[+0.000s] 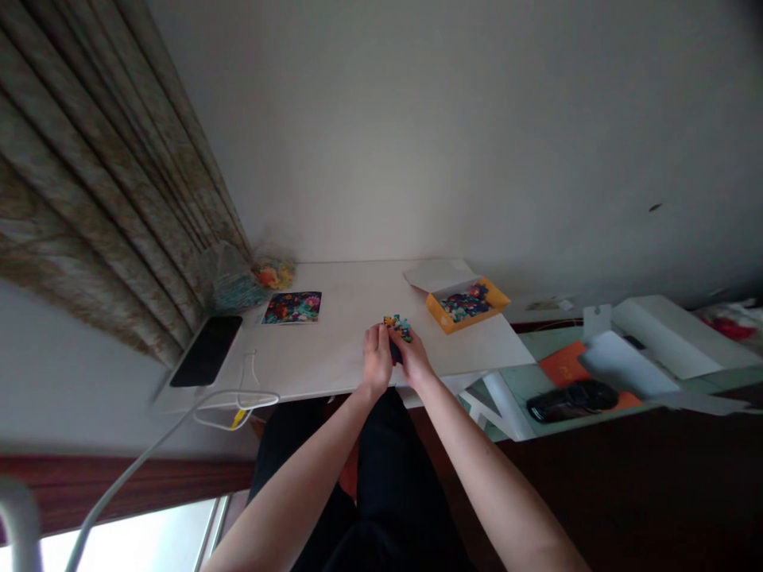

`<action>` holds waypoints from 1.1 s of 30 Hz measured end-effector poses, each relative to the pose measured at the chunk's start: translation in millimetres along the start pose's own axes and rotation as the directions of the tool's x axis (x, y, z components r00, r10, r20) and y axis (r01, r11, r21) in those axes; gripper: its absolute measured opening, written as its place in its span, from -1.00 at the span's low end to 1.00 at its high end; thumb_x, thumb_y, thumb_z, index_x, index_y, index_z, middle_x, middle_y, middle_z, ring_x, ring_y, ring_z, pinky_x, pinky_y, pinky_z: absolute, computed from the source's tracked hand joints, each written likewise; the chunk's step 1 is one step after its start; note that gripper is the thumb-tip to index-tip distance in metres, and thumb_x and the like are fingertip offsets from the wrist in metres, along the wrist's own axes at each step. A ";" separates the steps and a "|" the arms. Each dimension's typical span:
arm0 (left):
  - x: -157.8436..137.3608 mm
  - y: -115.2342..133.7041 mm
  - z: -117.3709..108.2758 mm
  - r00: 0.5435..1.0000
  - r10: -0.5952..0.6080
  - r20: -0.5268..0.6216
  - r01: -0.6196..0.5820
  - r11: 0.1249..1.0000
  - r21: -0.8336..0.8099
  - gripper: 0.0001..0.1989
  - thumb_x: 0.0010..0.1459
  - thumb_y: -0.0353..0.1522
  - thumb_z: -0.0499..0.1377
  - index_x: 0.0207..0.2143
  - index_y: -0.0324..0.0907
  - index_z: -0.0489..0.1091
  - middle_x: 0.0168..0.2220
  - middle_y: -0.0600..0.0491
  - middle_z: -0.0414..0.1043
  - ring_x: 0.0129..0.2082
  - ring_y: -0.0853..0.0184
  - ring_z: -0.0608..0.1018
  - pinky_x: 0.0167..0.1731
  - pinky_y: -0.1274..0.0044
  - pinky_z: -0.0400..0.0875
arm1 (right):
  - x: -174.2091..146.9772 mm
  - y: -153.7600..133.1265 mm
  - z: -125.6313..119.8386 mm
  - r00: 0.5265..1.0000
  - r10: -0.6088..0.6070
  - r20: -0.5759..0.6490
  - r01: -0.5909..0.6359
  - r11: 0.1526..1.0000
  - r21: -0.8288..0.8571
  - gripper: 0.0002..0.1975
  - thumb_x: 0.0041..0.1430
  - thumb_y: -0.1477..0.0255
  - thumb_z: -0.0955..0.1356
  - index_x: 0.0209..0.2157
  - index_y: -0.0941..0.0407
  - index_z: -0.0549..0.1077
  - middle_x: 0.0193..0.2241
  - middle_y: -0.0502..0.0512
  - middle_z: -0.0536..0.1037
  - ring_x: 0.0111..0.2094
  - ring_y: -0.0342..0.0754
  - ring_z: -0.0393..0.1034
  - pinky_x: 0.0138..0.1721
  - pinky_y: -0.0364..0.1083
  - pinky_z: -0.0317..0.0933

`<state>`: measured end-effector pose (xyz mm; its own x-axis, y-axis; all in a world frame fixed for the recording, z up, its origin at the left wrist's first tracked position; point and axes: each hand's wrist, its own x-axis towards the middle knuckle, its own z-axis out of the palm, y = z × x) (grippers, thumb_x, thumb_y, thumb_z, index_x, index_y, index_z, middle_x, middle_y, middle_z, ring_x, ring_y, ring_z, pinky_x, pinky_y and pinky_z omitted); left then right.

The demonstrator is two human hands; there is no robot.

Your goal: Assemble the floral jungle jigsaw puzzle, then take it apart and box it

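Close together over the front edge of the white table point(339, 349), my left hand point(377, 356) and my right hand point(414, 355) are closed around a small cluster of jigsaw puzzle pieces point(397, 324). Yellow, teal and dark colours show on the pieces sticking out past my fingers; the rest are hidden by the hands. To the right, an open yellow box point(456, 324) has its white lid flap folded back and holds many loose colourful puzzle pieces point(468, 303). A dark floral picture card point(292, 308) lies flat on the left half of the table.
A black phone or tablet point(207, 351) rests at the table's left end, beside a white cable point(255, 369). Behind are clear plastic bags point(235, 282) near the curtain point(101, 159). At right, a lower glass shelf carries a glossy black object point(572, 400) and white boxes point(661, 338).
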<state>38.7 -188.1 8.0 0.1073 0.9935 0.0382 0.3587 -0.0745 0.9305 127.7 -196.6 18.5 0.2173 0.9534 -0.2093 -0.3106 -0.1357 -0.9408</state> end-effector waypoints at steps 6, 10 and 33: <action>16.6 -19.4 -48.6 0.982 0.186 -0.025 -0.162 0.905 0.394 -0.64 0.42 -0.25 -0.02 0.15 -0.15 0.35 0.15 -0.16 0.40 0.16 0.09 0.42 0.21 0.23 0.27 | 33.5 -42.2 -55.3 0.976 -0.158 -0.149 0.140 0.982 -0.126 -0.45 -0.16 0.00 0.56 -0.26 0.09 0.47 -0.46 0.02 0.58 -0.58 -0.15 0.36 -0.67 -0.21 0.11; 28.2 -45.4 -78.5 0.977 0.209 0.039 -0.189 0.773 0.606 -0.63 0.36 -0.27 0.05 0.15 -0.16 0.38 0.12 -0.20 0.42 0.15 0.00 0.42 0.20 0.15 0.25 | 78.5 -86.6 -114.1 0.897 -0.260 -0.356 0.159 0.944 -0.290 -0.46 -0.18 0.04 0.57 -0.25 0.10 0.48 -0.42 0.04 0.61 -0.51 -0.11 0.44 -0.55 -0.17 0.30; 27.2 -49.4 -71.7 0.970 0.215 0.113 -0.236 0.728 0.643 -0.61 0.36 -0.27 0.08 0.16 -0.21 0.36 0.12 -0.23 0.42 0.14 -0.01 0.43 0.21 0.14 0.17 | 158.0 -96.8 -192.9 0.975 -0.207 0.084 0.044 -0.187 -0.981 -0.70 0.28 0.36 0.35 -0.01 0.18 0.55 -0.02 0.37 0.61 0.01 0.15 0.52 0.01 -0.01 0.31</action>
<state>-42.5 -151.2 -10.8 0.2858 0.9381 0.1957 0.8323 -0.3442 0.4344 370.6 -84.8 25.1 0.1988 0.9799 0.0129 0.9759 -0.1968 -0.0947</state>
